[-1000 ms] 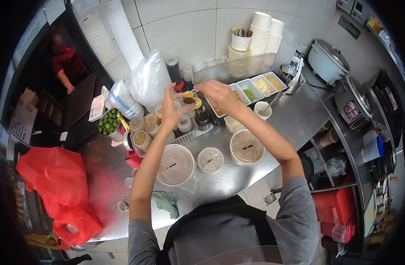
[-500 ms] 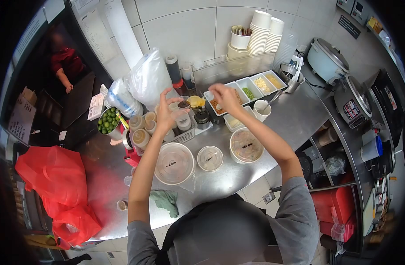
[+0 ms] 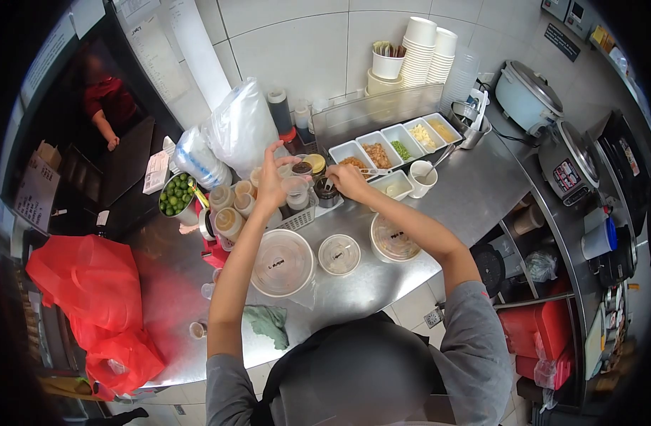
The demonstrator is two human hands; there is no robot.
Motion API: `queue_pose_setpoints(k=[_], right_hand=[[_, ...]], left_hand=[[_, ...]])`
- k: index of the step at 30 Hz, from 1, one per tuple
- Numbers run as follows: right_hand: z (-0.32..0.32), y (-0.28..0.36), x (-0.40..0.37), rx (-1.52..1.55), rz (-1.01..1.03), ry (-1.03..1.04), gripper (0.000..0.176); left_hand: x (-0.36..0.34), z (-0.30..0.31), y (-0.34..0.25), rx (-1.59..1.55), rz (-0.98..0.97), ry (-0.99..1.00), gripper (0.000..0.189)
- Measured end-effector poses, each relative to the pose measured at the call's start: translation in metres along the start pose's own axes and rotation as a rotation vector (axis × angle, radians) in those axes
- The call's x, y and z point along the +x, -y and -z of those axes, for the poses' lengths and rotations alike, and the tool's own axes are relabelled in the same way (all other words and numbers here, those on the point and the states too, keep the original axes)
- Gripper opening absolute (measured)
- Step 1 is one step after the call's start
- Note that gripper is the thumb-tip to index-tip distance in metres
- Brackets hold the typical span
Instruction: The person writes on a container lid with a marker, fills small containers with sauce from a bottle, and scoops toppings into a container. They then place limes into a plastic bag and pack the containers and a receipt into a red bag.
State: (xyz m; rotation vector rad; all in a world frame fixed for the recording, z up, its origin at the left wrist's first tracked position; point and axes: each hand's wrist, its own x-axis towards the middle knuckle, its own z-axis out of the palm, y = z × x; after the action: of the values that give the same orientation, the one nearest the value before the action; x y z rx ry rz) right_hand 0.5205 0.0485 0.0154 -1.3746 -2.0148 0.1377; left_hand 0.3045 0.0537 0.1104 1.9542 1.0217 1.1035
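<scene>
My left hand (image 3: 274,183) is closed round a small clear plastic cup (image 3: 295,188) above a grey basket (image 3: 297,219). The fingers of my right hand (image 3: 348,182) are pinched on a small utensil handle, over a dark jar (image 3: 325,190). Just behind the jar stands a container with a yellow lid (image 3: 315,164). Nearer to me on the steel counter sit a large lidded bowl (image 3: 283,263), a smaller lidded tub (image 3: 339,255) and another lidded bowl (image 3: 395,238). Below my right wrist is a white tray (image 3: 393,187).
Topping trays (image 3: 403,145) and a white cup (image 3: 422,176) with a spoon stand behind right. Limes (image 3: 176,195), sauce cups (image 3: 228,221), red bags (image 3: 91,284) and a green cloth (image 3: 267,324) are left. A person in red (image 3: 109,96) stands beyond the opening.
My right hand has come down from above the topping trays to the dark jar, slightly to the left. My left hand stays near the basket with the cup.
</scene>
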Motion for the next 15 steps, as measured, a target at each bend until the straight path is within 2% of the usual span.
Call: queue_pose_setpoints(k=[4, 10, 15], right_hand=[[-0.002, -0.011, 0.007, 0.29, -0.325, 0.116, 0.01], [0.009, -0.023, 0.012, 0.549, -0.541, 0.12, 0.009], [0.015, -0.028, 0.013, 0.58, -0.641, 0.105, 0.009]], left_hand=[[-0.001, 0.001, 0.0, 0.03, -0.031, 0.006, 0.096], [-0.001, 0.0, 0.004, -0.025, -0.017, 0.027, 0.094], [0.0, 0.0, 0.008, -0.014, -0.017, 0.039, 0.093]])
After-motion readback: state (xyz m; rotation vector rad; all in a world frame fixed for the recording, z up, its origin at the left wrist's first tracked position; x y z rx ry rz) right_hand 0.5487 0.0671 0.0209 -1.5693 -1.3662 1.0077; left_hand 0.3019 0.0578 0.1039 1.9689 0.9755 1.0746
